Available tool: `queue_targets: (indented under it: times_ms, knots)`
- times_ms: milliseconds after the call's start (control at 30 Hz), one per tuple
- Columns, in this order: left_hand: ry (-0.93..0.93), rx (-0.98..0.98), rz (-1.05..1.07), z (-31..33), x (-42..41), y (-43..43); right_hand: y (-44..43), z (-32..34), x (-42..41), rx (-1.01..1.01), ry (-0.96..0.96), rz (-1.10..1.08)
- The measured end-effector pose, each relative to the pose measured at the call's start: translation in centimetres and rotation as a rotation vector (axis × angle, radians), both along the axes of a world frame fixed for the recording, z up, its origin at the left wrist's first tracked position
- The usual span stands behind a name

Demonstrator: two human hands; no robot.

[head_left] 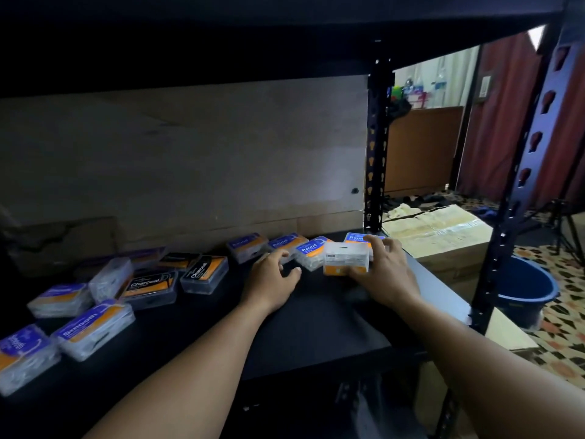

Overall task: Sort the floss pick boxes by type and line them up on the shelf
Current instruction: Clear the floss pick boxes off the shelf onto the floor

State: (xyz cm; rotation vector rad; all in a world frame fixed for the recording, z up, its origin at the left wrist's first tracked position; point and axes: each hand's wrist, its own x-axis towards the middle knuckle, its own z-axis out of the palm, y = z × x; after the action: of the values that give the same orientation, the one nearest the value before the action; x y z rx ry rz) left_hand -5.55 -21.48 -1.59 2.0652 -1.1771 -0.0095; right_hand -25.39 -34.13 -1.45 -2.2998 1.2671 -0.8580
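Several clear floss pick boxes lie on a black shelf (316, 327). My right hand (384, 270) grips a box (346, 258) turned on its edge, barcode side towards me, near the shelf's right end. Behind it sit blue-labelled "Round" boxes (311, 252), one (356, 238) partly under my fingers. My left hand (274, 275) hovers with loosely curled fingers beside the Round row, holding nothing. Black "Charcoal" boxes (204, 274) lie mid-left. "Smooth" boxes (93, 329) are scattered at the front left.
A cardboard sheet (190, 160) backs the shelf. Black perforated uprights (376, 147) stand at the right, and an upper shelf hangs overhead. Beyond the right end are a taped cardboard carton (443, 236) and a blue bucket (525, 286) on a patterned floor.
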Motion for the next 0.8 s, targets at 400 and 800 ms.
queue_targets:
  times_ms: [400,800]
  knots:
    - [-0.251,0.053,-0.053,-0.5,0.9,-3.7,-4.6,-0.4,0.2,-0.146,-0.063,0.024]
    - [-0.094,0.099,0.014,-0.3,2.1,-3.9,-7.6,0.1,1.2,0.086,-0.115,0.186]
